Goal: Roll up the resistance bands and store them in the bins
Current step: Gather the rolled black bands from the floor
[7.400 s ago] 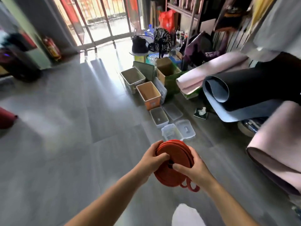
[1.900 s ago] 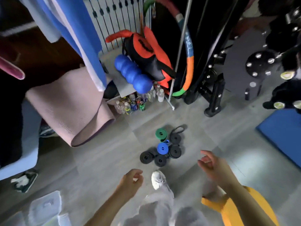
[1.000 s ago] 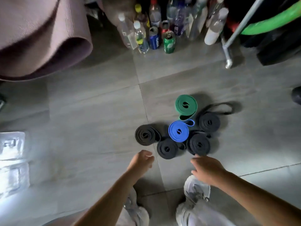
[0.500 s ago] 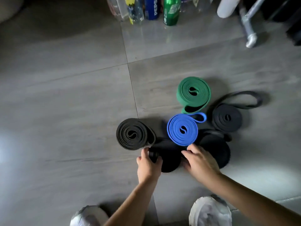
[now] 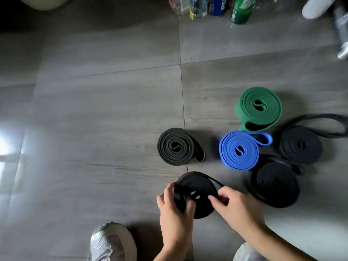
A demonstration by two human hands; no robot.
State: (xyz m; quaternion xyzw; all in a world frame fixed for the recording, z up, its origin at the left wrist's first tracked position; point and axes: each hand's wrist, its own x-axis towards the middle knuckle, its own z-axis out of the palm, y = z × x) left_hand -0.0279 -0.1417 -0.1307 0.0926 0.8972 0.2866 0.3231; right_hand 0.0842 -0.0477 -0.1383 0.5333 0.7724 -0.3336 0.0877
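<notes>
Several rolled resistance bands lie on the grey tiled floor. My left hand [image 5: 174, 208] and my right hand [image 5: 232, 206] both grip a black rolled band [image 5: 195, 189], held just above the floor with a loose loop along its top. Beyond it lie a dark grey roll [image 5: 178, 146], a blue roll [image 5: 238, 149] and a green roll [image 5: 259, 106]. Two more black rolls sit to the right, one close [image 5: 275, 185] and one farther [image 5: 301, 146] with a loose tail. No bin is in view.
Bottles and cans [image 5: 222, 6] stand in a row along the top edge. A metal rack foot [image 5: 342, 49] sits at the upper right. My grey shoes [image 5: 113, 242] are at the bottom. Bare floor stretches to the left.
I have crouched close to the pile. Both hands closed on the nearest black roll and drew it toward me, away from the blue roll. The red roll held earlier is gone.
</notes>
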